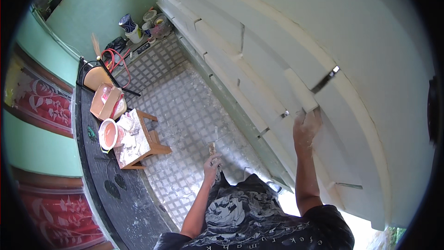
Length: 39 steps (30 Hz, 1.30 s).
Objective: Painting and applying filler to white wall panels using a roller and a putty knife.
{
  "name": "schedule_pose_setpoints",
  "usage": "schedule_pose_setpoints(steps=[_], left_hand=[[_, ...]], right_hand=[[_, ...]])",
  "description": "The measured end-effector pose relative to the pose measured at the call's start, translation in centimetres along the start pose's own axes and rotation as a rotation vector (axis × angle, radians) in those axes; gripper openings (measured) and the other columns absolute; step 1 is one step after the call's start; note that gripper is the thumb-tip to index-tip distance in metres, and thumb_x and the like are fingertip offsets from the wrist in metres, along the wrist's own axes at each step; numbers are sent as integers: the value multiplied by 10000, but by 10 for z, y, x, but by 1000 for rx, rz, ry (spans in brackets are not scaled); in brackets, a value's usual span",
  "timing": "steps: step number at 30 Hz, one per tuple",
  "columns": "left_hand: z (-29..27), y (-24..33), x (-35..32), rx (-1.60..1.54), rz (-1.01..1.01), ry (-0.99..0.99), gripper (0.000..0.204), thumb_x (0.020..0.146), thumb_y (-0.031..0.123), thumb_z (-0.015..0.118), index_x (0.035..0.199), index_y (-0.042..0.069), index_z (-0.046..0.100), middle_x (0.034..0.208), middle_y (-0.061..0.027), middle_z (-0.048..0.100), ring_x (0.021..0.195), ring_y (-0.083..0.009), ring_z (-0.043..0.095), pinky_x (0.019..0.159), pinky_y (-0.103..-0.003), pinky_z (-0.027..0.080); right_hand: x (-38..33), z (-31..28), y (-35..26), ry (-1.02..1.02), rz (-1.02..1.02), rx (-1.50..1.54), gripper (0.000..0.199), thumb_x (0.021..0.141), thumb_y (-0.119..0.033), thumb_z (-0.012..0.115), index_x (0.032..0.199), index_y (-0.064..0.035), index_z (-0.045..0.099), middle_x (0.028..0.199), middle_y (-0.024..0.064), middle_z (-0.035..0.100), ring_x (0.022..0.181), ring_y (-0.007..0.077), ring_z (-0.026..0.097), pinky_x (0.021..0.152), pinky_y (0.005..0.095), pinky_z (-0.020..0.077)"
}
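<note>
My right hand is raised to the pale panelled wall, its fingers closed around the lower end of a pale oblong block. The block lies along the wall face beside a dark slot; its exact kind is hard to make out. Lower down and to the left, my left hand grips a putty knife smeared with white, its blade pointing away from me over the tiled floor. White residue coats the fingers of both hands.
At left, a small wooden stool bears white-dusted stuff beside a white bucket. Behind them are a cardboard box and a chair. Buckets and a red hose lie by the far wall. A black ledge runs along the left.
</note>
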<state>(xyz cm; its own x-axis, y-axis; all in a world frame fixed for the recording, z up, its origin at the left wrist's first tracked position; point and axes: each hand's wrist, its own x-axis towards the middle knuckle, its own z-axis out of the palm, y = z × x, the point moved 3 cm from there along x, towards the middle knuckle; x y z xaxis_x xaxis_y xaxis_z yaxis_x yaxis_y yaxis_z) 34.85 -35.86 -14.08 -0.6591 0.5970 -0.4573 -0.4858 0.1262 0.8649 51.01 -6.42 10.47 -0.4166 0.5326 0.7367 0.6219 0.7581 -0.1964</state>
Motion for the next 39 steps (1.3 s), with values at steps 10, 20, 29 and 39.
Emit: schedule_pose_setpoints(steps=[10,20,29,39], left_hand=[[-90,62,77,-18,47,20,288,890,50,602,1178,42,616,795,-26,615,616,-88,568,507,-225,449],[-138,92,110,-89,-1,-9,293,893,30,579,1182,51,623,799,-1,589,651,-71,552,533,-214,460],[-144,95,131,-31,-40,-31,305,903,39,558,1204,56,604,822,-10,580,648,-68,541,533,-211,456],[-102,103,151,-34,-96,-51,302,894,48,562,1192,69,609,819,-7,560,619,-78,526,539,-211,448]], right_hand=[[77,58,-52,52,-93,18,137,747,13,600,875,-21,636,863,209,621,797,405,596,695,460,500],[100,136,-46,-32,-52,44,87,761,7,575,815,-53,608,793,161,602,760,372,578,706,485,453],[109,168,-57,-87,-162,-43,63,746,-13,593,791,-53,609,792,147,599,761,356,575,703,475,454],[118,196,-58,5,-332,-53,122,743,-24,599,856,-64,625,832,140,597,797,363,575,730,465,463]])
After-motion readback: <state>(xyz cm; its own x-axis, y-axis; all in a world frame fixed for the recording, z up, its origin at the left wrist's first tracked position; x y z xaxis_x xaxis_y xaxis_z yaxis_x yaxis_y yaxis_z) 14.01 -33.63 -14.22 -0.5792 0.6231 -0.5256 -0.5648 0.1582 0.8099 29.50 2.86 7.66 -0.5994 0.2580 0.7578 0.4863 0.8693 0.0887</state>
